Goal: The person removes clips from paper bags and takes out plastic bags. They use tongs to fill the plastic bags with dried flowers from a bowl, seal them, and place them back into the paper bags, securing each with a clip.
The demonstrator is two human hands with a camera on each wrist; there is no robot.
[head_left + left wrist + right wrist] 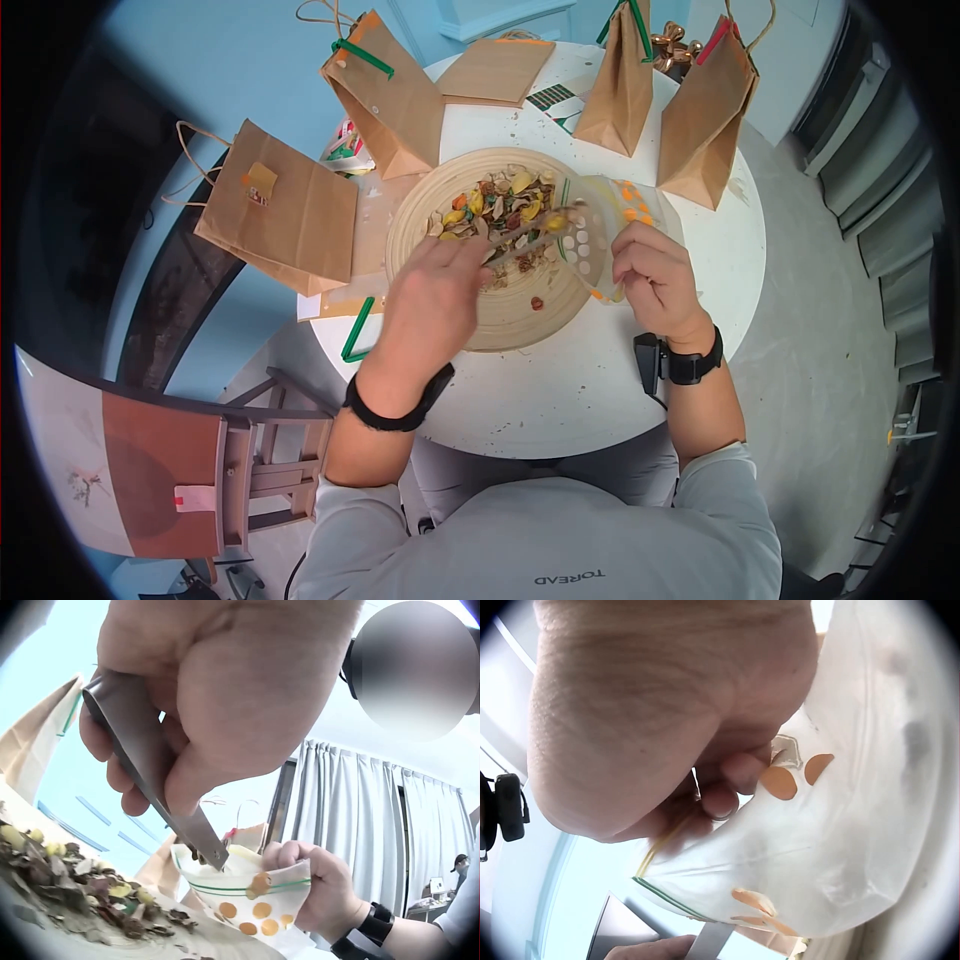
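My left hand [437, 295] grips metal tongs [525, 238], whose tips reach the mouth of a clear zip bag with orange dots [588, 250]. In the left wrist view the tongs [142, 750] hold some dried bits at the bag's [247, 900] opening. My right hand [655, 280] pinches the bag's edge, and in the right wrist view its curled fingers [720, 799] lie against the clear plastic [840, 847]. Beside the bag, a pile of dried petals and leaves [490, 205] lies on a round wooden tray [500, 325].
Paper bags stand at the left [285, 215], back left [385, 110], back right [615, 100] and right [705, 125] of the round white table [540, 420]. A folded paper bag [495, 72] lies at the back. A green clip [358, 330] is at the tray's left.
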